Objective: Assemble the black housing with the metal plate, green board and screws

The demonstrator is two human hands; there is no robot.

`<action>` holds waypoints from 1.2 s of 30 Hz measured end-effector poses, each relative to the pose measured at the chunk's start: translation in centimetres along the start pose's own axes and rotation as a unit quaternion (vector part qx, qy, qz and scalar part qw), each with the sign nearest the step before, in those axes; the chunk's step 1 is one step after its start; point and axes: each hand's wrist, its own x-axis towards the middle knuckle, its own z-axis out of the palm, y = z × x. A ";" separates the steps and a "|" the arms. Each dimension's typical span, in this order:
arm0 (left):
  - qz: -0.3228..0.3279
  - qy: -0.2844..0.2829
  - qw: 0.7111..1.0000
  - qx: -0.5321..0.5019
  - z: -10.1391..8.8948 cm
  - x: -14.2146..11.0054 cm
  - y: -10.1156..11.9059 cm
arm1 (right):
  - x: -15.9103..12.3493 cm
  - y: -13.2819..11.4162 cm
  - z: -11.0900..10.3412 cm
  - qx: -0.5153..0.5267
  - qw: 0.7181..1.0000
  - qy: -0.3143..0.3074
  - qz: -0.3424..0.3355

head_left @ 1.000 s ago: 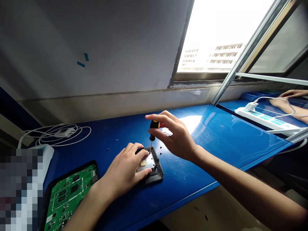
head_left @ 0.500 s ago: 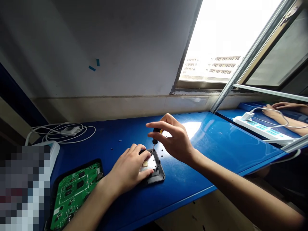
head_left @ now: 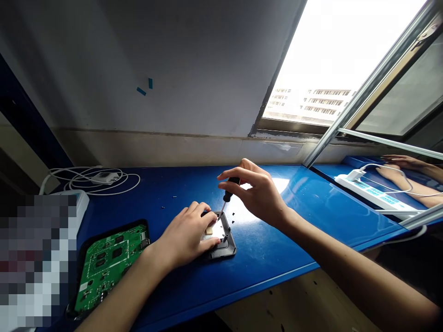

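Note:
My left hand [head_left: 185, 235] lies over a small black device [head_left: 223, 242] with a silvery plate, fingers curled on it, holding it down on the blue table [head_left: 294, 216]. My right hand [head_left: 258, 191] pinches the handle of a small black screwdriver [head_left: 226, 198] between fingertips. The screwdriver stands tilted, its tip on the far corner of the device. A few tiny black screws [head_left: 233, 218] lie on the table just right of the device.
A green circuit board [head_left: 107, 265] in a black shell lies at the front left. White coiled cables with an adapter [head_left: 100, 177] sit at the back left. A mirror-like window pane at the right shows a white power strip [head_left: 374, 193] and another arm. The table's front edge runs close below my hands.
The view has shifted a little. My right hand has closed further round the screwdriver handle, hiding its yellow cap, and the tool has tilted. My left hand stays on the device.

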 end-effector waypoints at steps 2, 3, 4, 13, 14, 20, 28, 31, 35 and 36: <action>0.001 0.002 1.000 0.000 0.0 0.0 0.0 | -0.4 -0.1 0.0 -0.006 1.000 -0.010 -0.005; 0.001 0.003 1.000 0.000 0.0 0.1 0.0 | -0.6 -0.1 -0.2 0.000 1.000 -0.028 -0.006; 0.001 0.004 1.000 -0.001 0.0 0.1 0.0 | -0.9 -0.2 -0.3 0.007 0.999 -0.049 -0.005; -0.006 0.004 1.000 -0.005 0.2 0.1 -0.2 | -0.8 0.7 0.2 0.043 0.999 0.007 0.020; -0.008 0.005 1.000 -0.005 0.2 0.1 -0.2 | -0.7 0.8 0.5 0.040 0.999 0.027 0.012; -0.019 0.012 1.000 -0.012 0.4 0.1 -0.3 | -1.5 0.7 0.9 0.031 0.999 0.018 -0.034; -0.023 0.013 1.000 -0.017 0.5 0.1 -0.4 | -1.4 0.9 1.2 0.050 0.996 0.053 0.050; -0.023 0.011 1.000 -0.016 0.4 0.1 -0.3 | -1.6 1.4 1.3 0.084 0.993 0.046 0.067; -0.022 0.007 1.000 -0.015 0.4 0.2 -0.3 | -2.1 1.2 0.5 0.171 0.982 -0.034 0.071; -0.022 0.006 1.000 -0.015 0.4 0.1 -0.3 | -2.1 1.0 0.3 0.183 0.979 -0.052 0.069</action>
